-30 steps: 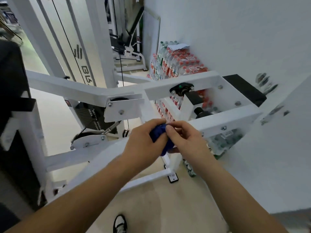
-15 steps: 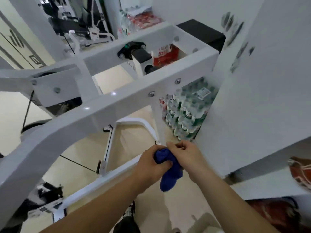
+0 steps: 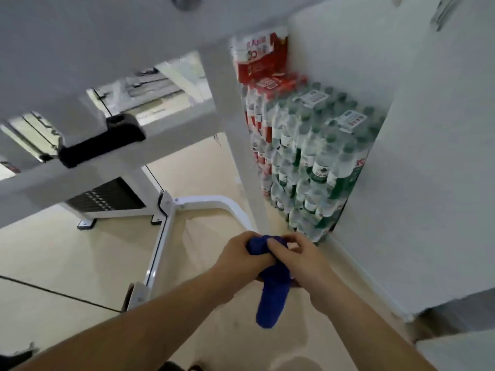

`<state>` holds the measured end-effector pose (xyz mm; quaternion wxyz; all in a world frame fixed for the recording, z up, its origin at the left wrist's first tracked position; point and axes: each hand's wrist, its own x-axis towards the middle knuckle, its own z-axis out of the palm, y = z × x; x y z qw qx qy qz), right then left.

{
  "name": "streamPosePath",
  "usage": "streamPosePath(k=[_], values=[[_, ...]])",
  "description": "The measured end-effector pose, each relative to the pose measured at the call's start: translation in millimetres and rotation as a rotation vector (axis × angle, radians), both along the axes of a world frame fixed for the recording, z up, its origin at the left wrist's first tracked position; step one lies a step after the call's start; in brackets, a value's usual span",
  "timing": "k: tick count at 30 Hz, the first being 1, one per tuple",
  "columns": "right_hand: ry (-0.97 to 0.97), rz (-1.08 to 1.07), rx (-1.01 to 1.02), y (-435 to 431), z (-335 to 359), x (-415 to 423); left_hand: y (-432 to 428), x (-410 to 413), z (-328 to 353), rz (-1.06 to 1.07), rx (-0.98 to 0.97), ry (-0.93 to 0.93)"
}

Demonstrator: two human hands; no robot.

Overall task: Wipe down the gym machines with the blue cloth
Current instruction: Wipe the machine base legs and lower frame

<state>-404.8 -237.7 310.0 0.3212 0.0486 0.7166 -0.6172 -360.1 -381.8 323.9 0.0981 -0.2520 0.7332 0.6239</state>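
1. Landmark: white upright post [image 3: 241, 162] of the gym machine, running from the broad top beam [image 3: 107, 36] down to the floor [image 3: 67, 250].
2. Blue cloth [image 3: 273, 295]: in front of the post's foot, bunched at the top, loose end hanging down between the two forearms. Contact with the post: cannot tell.
3. Left hand [image 3: 241, 253]: at the left of the cloth, fingers curled tight round the bunched top.
4. Right hand [image 3: 300, 258]: at the right of the cloth, thumb and fingertips pinching the same bunch, the other fingers bent.
5. Right of the post: shrink-wrapped packs of water bottles [image 3: 316, 167], stacked high and filling the gap between post and white wall [image 3: 428, 156]. Red-and-white carton [image 3: 259, 54] on top of the stack, close against the post.
6. Left of the post: curved white base tube [image 3: 214, 203] low down, sweeping toward the post's foot.
7. Farther left and behind the post: black weight stack [image 3: 107, 196].
8. Upper left of the post: black pad [image 3: 101, 140] seated on a slanting white beam, blurred.
9. Obstruction: top beam across the whole upper left, hiding whatever lies behind it.
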Motion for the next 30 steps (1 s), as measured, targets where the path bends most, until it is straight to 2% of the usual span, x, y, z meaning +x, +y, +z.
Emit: streamPosePath(k=[5, 9, 12, 17, 19, 22, 24, 26, 30], values=[[0.13, -0.089, -0.045, -39.2, -72.7, -34.4, -27.0, -32.8, -70.7, -0.034, -0.015, 0.105], [0.362, -0.192, -0.061, -67.5, -72.1, -81.4, -57.5, -70.3, -78.3, 0.07, 0.044, 0.212], [0.519, -0.248, -0.095, -80.5, -50.2, -108.9, -78.4, -89.1, -60.4, 0.047, -0.047, 0.305], [0.864, -0.197, -0.084, -98.3, 6.6, -135.0, -97.8, -102.6, -8.9, -0.051, -0.394, 0.446], [1.033, -0.208, -0.046, -105.6, 34.7, -139.6, -106.1, -107.2, 14.8, -0.019, -0.516, 0.518], [1.224, -0.252, -0.091, -114.3, 85.6, -136.9, -118.8, -108.8, 51.8, 0.062, -0.753, 0.751], [1.288, -0.294, -0.152, -121.0, 113.3, -133.3, -119.9, -103.9, 67.4, -0.027, -0.888, 0.87], [1.326, -0.317, -0.18, -131.3, 128.3, -130.6, -119.2, -97.0, 74.4, -0.102, -1.106, 0.945], [1.358, -0.362, -0.199, -144.2, 120.0, -128.2, -129.9, -89.9, 100.2, -0.12, -1.569, 1.121]])
